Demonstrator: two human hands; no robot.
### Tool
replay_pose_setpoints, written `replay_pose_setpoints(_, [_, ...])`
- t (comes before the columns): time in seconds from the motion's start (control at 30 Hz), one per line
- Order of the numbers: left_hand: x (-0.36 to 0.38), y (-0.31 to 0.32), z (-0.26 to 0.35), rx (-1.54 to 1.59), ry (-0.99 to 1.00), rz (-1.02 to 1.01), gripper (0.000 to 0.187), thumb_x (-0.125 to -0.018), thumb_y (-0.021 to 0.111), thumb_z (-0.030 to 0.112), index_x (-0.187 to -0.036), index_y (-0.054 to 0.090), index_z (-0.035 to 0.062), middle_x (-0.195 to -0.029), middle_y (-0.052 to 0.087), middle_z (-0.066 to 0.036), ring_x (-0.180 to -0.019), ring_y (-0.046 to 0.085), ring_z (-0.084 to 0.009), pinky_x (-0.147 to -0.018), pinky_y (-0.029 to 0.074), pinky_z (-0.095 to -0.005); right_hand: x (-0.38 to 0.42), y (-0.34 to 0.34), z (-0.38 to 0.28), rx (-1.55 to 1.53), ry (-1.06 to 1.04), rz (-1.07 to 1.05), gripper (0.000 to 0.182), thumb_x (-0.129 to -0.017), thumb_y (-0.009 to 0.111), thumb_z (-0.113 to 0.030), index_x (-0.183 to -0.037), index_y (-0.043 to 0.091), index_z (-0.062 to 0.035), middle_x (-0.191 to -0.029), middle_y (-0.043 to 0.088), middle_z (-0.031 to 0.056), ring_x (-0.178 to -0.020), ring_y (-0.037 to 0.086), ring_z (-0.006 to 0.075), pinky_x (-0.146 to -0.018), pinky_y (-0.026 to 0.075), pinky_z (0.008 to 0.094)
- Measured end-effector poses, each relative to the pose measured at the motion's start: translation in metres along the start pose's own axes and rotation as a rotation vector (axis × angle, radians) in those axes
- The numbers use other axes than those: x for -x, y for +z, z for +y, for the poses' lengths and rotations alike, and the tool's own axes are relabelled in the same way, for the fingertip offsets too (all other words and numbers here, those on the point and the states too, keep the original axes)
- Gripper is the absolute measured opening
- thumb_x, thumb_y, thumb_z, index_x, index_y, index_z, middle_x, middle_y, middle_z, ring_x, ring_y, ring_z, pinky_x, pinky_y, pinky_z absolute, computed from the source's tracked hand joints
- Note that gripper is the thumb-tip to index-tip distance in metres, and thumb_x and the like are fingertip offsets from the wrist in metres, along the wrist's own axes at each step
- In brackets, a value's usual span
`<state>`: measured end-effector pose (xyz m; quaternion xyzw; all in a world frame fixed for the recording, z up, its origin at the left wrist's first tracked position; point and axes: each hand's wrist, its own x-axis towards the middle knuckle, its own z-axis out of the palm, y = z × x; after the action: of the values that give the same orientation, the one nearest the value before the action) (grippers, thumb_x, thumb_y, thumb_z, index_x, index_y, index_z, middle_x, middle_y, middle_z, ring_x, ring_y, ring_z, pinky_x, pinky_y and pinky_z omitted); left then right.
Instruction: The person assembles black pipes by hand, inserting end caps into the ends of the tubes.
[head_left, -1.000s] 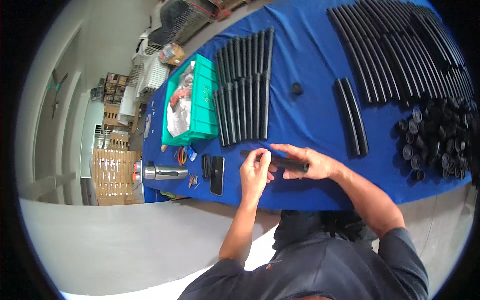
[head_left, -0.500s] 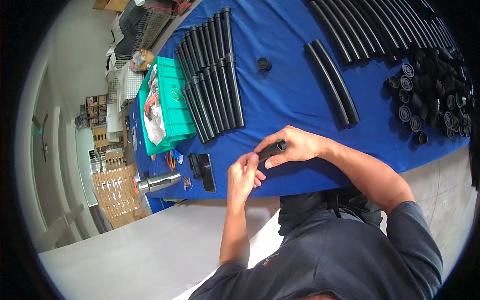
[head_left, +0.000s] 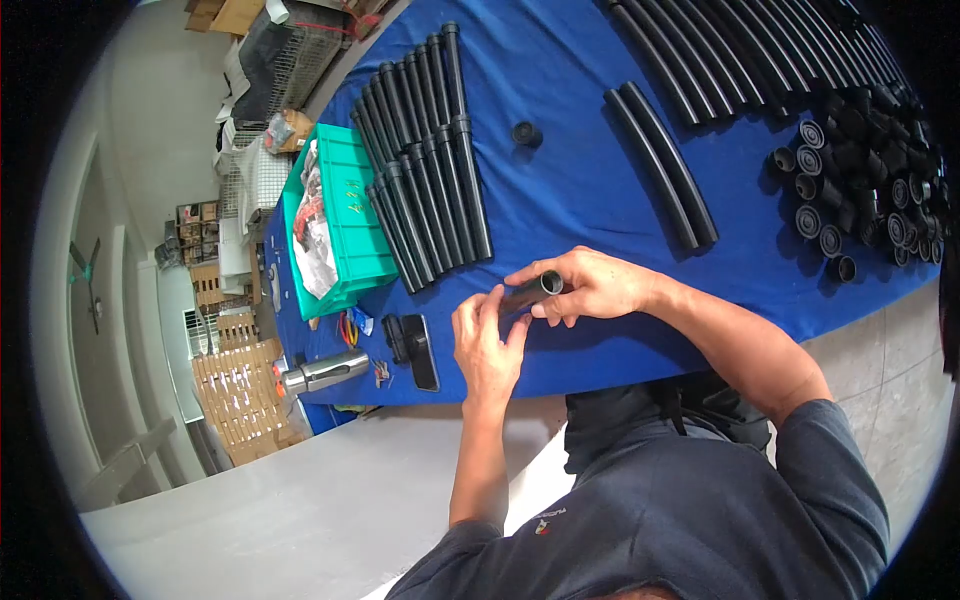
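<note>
A short black plastic tube (head_left: 526, 291) is between my two hands, just above the near side of the blue cloth, its open round end tilted up toward me. My right hand (head_left: 600, 284) grips it from the right, fingers over the far side and thumb below the mouth. On the other side, my left hand (head_left: 487, 348) has its fingertips at the lower end, with the thumb out toward the right hand. The fingers hide that lower end. A single black cap (head_left: 526, 133) sits on the cloth beyond, and two long black tubes (head_left: 662, 165) lie right of it.
Capped black tubes (head_left: 425, 165) lie in rows at left, beside a green crate (head_left: 362, 215). Nearer are a phone (head_left: 421, 352) and a metal flask (head_left: 326, 371). More long tubes (head_left: 720, 55) and a heap of black caps (head_left: 865, 180) occupy the right of the blue cloth (head_left: 560, 65).
The tube's open end has shifted slightly left and up, turning more toward me. My left thumb has moved off the tube's upper side to below it. The view has shifted slightly.
</note>
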<state>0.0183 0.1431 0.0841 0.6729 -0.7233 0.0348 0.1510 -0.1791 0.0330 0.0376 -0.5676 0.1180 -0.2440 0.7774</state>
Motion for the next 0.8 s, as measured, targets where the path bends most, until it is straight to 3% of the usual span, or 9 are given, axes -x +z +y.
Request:
replay_pose_setpoints(0.1, [-0.004, 0.001, -0.005, 0.032, 0.029, -0.01, 0.043, -0.079, 0.082, 0.009, -0.119, 0.067, 0.0052, -0.101, 0.066, -0.01, -0.095, 0.064, -0.0307, -0.084, 0.054, -0.0431, -0.001, -0.002, -0.009, 0.229, 0.092, -0.031, 0.063, -0.089, 0.079, -0.03, -0.143, 0.058, -0.0053, -0.098, 0.074, 0.0135, -0.076, 0.069, 0.0162, -0.073, 0.057, 0.0321])
replay_pose_setpoints(0.2, [-0.005, -0.007, -0.002, 0.193, -0.071, 0.015, 0.035, -0.081, 0.08, 0.004, -0.114, 0.067, 0.0028, -0.104, 0.067, -0.01, -0.094, 0.065, -0.0265, -0.083, 0.054, -0.0401, -0.002, -0.001, 0.005, 0.304, -0.212, 0.055, 0.069, -0.086, 0.082, -0.036, -0.142, 0.059, -0.0044, -0.104, 0.07, 0.0133, -0.081, 0.068, 0.0184, -0.074, 0.057, 0.0339])
replay_pose_setpoints(0.23, [-0.004, -0.014, 0.001, 0.268, -0.124, 0.031, 0.032, -0.082, 0.079, 0.003, -0.112, 0.067, 0.0019, -0.105, 0.067, -0.01, -0.094, 0.066, -0.0244, -0.082, 0.054, -0.0386, 0.001, -0.002, 0.0, 0.424, -0.215, 0.103, 0.074, -0.084, 0.083, -0.039, -0.143, 0.058, -0.0031, -0.107, 0.066, 0.0121, -0.085, 0.067, 0.0208, -0.074, 0.056, 0.0349])
replay_pose_setpoints(0.33, [0.0, -0.021, 0.004, 1.169, -0.555, 0.196, 0.033, -0.088, 0.079, 0.003, -0.118, 0.064, 0.0007, -0.107, 0.069, -0.01, -0.095, 0.067, -0.0162, -0.081, 0.058, -0.0313, -0.003, 0.008, 0.008, 0.473, -0.346, 0.241, 0.078, -0.082, 0.082, -0.048, -0.142, 0.058, -0.0037, -0.099, 0.065, 0.0148, -0.09, 0.066, 0.031, -0.081, 0.055, 0.0392])
replay_pose_setpoints(0.5, [0.012, 0.008, -0.01, 1.936, -0.908, 0.151, 0.018, -0.101, 0.067, 0.02, -0.11, 0.064, 0.0047, -0.105, 0.069, -0.009, -0.095, 0.069, -0.0182, -0.081, 0.063, -0.0334, 0.001, 0.006, -0.009, 0.239, -0.025, -0.005, 0.06, -0.084, 0.079, -0.019, -0.138, 0.061, -0.0038, -0.109, 0.075, 0.0174, -0.086, 0.071, 0.0285, -0.083, 0.055, 0.0388])
replay_pose_setpoints(0.63, [0.026, 0.034, -0.002, 2.01, -1.212, 0.094, 0.039, -0.098, 0.067, 0.042, -0.108, 0.064, 0.0052, -0.099, 0.07, -0.007, -0.092, 0.071, -0.0189, -0.081, 0.063, -0.0308, -0.003, 0.004, 0.009, 0.348, -0.165, 0.054, 0.051, -0.083, 0.079, -0.017, -0.131, 0.065, -0.0034, -0.103, 0.074, 0.0177, -0.083, 0.07, 0.0262, -0.081, 0.055, 0.0375])
replay_pose_setpoints(0.73, [0.022, 0.023, 0.014, 1.961, -1.197, 0.055, 0.041, -0.099, 0.066, 0.046, -0.107, 0.063, 0.0054, -0.098, 0.069, -0.006, -0.086, 0.069, -0.0175, -0.072, 0.059, -0.026, -0.003, 0.004, 0.008, 0.397, -0.163, 0.086, 0.048, -0.083, 0.078, -0.017, -0.127, 0.067, -0.0029, -0.094, 0.072, 0.0154, -0.076, 0.067, 0.0239, -0.075, 0.053, 0.0367])
replay_pose_setpoints(0.77, [0.016, 0.016, 0.023, 1.81, -1.296, 0.052, 0.037, -0.101, 0.064, 0.043, -0.096, 0.063, 0.0064, -0.083, 0.066, -0.005, -0.068, 0.062, -0.015, -0.058, 0.049, -0.0224, 0.0, 0.003, -0.002, 0.391, -0.09, 0.092, 0.047, -0.084, 0.077, -0.017, -0.127, 0.067, -0.0028, -0.09, 0.071, 0.0142, -0.074, 0.066, 0.0232, -0.073, 0.052, 0.0366])
replay_pose_setpoints(0.8, [0.021, 0.016, 0.022, 1.631, -1.143, 0.054, 0.035, -0.102, 0.065, 0.04, -0.091, 0.062, 0.0068, -0.077, 0.064, -0.005, -0.063, 0.058, -0.0137, -0.055, 0.046, -0.0225, 0.002, 0.001, -0.008, 0.383, -0.015, 0.104, 0.046, -0.084, 0.077, -0.018, -0.127, 0.067, -0.0026, -0.087, 0.071, 0.013, -0.072, 0.066, 0.0226, -0.07, 0.051, 0.0365])
